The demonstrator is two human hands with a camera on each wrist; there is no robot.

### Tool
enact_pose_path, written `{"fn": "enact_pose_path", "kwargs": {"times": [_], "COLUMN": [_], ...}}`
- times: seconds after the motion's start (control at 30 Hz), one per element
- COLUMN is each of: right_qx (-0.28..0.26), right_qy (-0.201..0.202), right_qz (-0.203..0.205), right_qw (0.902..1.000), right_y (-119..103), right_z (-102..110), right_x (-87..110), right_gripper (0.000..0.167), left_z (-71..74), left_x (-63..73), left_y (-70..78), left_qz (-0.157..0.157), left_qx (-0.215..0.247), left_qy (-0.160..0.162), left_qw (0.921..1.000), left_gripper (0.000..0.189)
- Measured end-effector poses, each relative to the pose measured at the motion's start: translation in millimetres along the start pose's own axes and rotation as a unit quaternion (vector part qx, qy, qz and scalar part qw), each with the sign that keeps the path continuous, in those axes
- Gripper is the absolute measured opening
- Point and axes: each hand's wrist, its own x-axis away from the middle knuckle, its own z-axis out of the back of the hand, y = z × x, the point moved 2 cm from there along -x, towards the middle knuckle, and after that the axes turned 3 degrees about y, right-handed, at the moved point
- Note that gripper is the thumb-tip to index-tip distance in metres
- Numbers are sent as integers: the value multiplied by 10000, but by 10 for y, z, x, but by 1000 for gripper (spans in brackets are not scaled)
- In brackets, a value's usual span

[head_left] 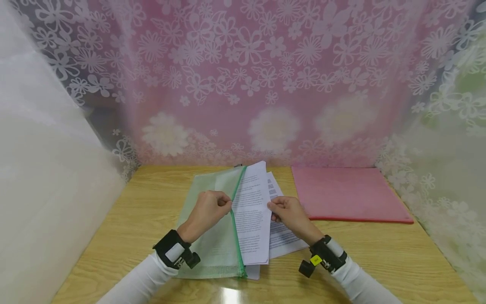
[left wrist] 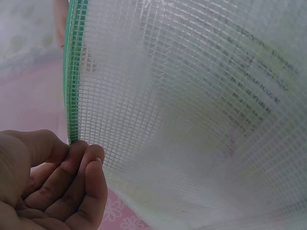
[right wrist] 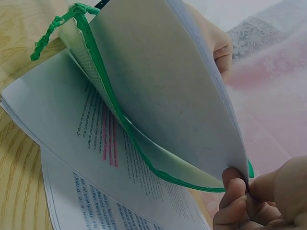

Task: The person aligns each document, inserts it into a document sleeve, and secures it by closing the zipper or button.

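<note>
My left hand [head_left: 209, 211] pinches the green-edged opening of a translucent mesh zipper pouch [head_left: 205, 249], its fingers curled at the rim. A stack of printed sheets [head_left: 252, 223] stands partly inside the pouch and sticks out on the right. The outer edge of that stack is pinched between thumb and fingers of my right hand [head_left: 290, 213]. In the right wrist view the stack [right wrist: 163, 86] tilts up out of the open mouth, with the green zipper edge [right wrist: 139, 148] curving below it. More printed papers [head_left: 286, 238] lie beneath on the table.
A pink pouch with a red edge [head_left: 349, 194] lies flat at the back right of the wooden table [head_left: 144, 236]. Behind hangs a pink floral curtain [head_left: 247, 84]. White sheeting [head_left: 49, 169] borders the left side.
</note>
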Motion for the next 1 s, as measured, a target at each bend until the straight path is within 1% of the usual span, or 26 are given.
{"fn": "enact_pose_path", "kwargs": {"times": [0.3, 0.5, 0.83, 1.0], "right_qx": [-21, 21, -111, -110], "right_qy": [-39, -61, -60, -62], "right_qz": [104, 186, 72, 44], "right_qw": [9999, 9998, 9999, 9999], "right_y": [-24, -4, -35, -36], "right_z": [-13, -13, -4, 0], "right_x": [2, -14, -4, -4], "right_gripper": [26, 27, 25, 24], "left_z": [-11, -11, -31, -26], "left_x": [-7, -6, -15, -21], "left_y": [-11, -12, -26, -17], "left_qz": [43, 69, -24, 6], "left_qx": [5, -15, -40, -9], "left_qy": [99, 95, 138, 93], "left_qw": [9999, 9999, 9999, 10000], "left_gripper": [10, 10, 10, 10]}}
